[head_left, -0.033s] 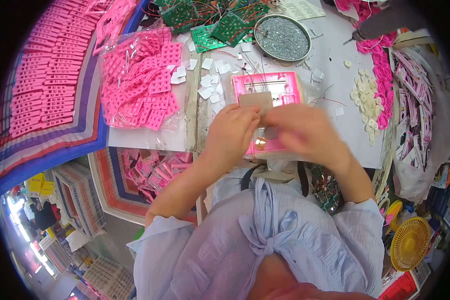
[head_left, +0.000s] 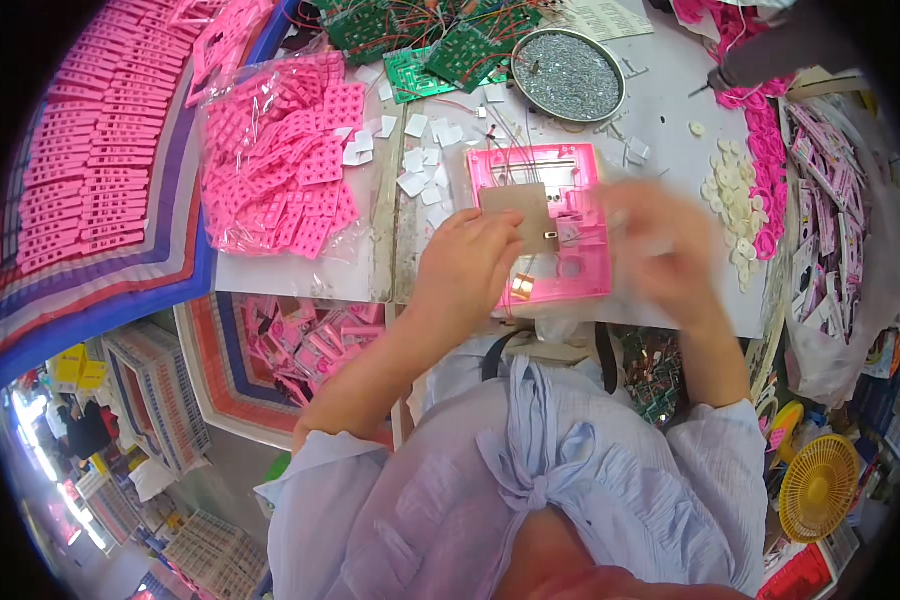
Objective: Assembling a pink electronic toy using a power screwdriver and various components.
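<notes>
A pink plastic casing [head_left: 595,262] lies open on the table in front of me. Over its left half sits a flat brown square board [head_left: 520,205], with thin wires running up past it. My left hand [head_left: 467,262] keeps its fingers together on the board's left lower edge; the fingertips are partly hidden. To the casing's right, my right hand [head_left: 665,250] is smeared by motion, and whether it holds anything does not show. Near the casing's lower left corner is a small shiny gold-coloured piece [head_left: 522,286].
A round tin of small screws [head_left: 568,75] stands behind the casing, beside green circuit boards [head_left: 465,55] with red wires. Left are white squares [head_left: 412,184] and a bag of pink keypads [head_left: 285,170]. Right lie cream discs [head_left: 735,205]; a dark screwdriver [head_left: 770,60] hangs above.
My right hand has moved off the board to the right, uncovering the casing's right side. My left hand remains at the board.
</notes>
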